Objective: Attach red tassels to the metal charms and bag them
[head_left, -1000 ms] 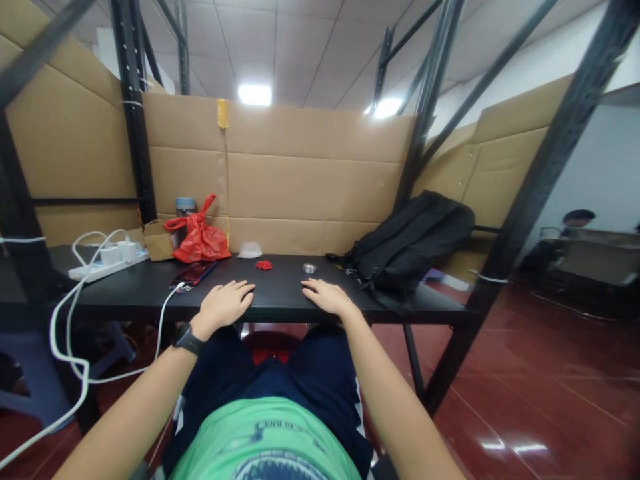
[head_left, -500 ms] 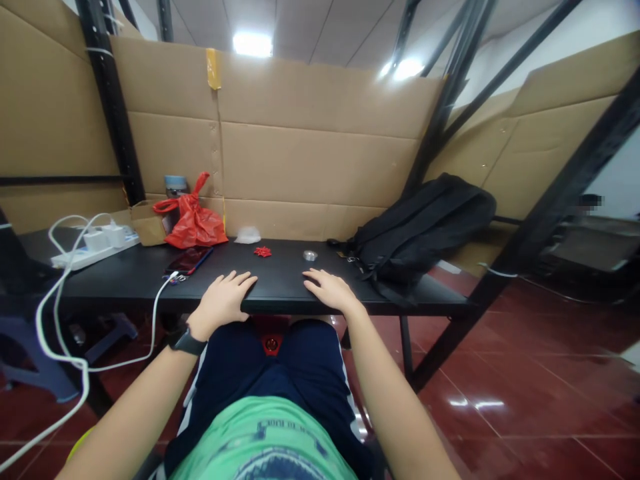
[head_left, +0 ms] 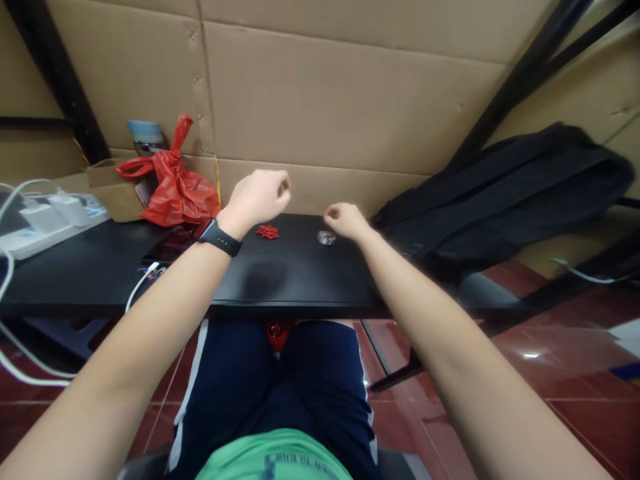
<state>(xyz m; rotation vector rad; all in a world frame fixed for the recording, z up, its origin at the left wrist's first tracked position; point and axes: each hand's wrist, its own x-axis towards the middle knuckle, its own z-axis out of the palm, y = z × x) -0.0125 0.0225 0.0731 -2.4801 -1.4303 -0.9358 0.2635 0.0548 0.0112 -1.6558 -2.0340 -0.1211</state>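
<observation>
My left hand [head_left: 259,195] is raised above the black table [head_left: 300,277], its fingers curled into a loose fist with nothing visible inside. A dark watch [head_left: 220,238] is on that wrist. Just below this hand lies a small red cluster of thin pointed pieces [head_left: 268,232]. My right hand [head_left: 347,221] is also curled closed, thumb near the index finger, and no object shows in it. Close beside it, on the tabletop, rests a small round silvery item [head_left: 327,237], apart from the fingers.
To the left are a red plastic bag [head_left: 180,190], a blue-lidded jar [head_left: 146,137], a small cardboard box [head_left: 117,200], a phone [head_left: 170,245] with a white cable and a power strip [head_left: 25,243]. A black backpack [head_left: 500,200] fills the right. Cardboard [head_left: 325,100] walls the back.
Both hands have lifted off the table edge, moved forward and curled closed from lying flat. The view has tilted down and come closer. The white item near the red bag no longer shows.
</observation>
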